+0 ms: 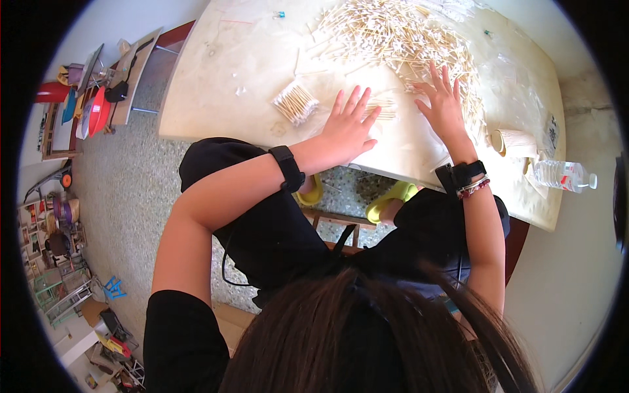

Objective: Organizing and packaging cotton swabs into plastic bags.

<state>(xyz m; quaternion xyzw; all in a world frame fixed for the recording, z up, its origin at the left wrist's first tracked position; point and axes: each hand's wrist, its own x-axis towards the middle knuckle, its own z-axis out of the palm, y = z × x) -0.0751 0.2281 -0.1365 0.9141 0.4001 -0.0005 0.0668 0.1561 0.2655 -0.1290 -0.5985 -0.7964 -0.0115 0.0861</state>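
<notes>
My left hand (346, 133) is open, palm down over the table near its front edge, with the fingers spread. Just beyond its fingertips lies a small row of cotton swabs (386, 110), partly covered by the hand. To its left sits a clear pack of cotton swabs (295, 103), lined up side by side. My right hand (444, 112) is open too, its fingers stretched over the near side of a large loose heap of cotton swabs (393, 33). Neither hand grips anything; whether the right fingers touch the swabs I cannot tell.
On the right of the pale table (223, 85) lie a beige cylindrical container (514, 143), a clear plastic bottle (565, 176) and clear plastic film (521, 92). A wall borders that side. To the left, a side table holds a red basin (99, 111).
</notes>
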